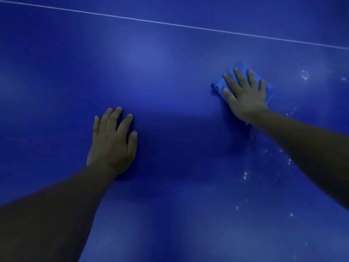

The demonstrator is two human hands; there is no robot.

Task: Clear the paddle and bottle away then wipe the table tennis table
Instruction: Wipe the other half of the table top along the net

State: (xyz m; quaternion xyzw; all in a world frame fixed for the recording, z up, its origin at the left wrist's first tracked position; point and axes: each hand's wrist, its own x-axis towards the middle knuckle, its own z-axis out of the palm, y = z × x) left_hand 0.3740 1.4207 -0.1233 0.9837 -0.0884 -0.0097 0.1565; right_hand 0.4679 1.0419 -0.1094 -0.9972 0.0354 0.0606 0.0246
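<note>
Table tennis table (170, 72), dark blue, fills the view. On it the right hand (243, 93) presses a folded blue cloth (239, 67) with straight fingers; the left hand (111, 142) rests flat, fingers relaxed, well apart from the cloth.

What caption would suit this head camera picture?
Right hand presses a blue cloth onto the blue table near white specks; left hand lies flat.

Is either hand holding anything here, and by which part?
Nothing is gripped. The right hand presses flat on the middle of the blue cloth; the left hand rests flat on the bare table.
</note>
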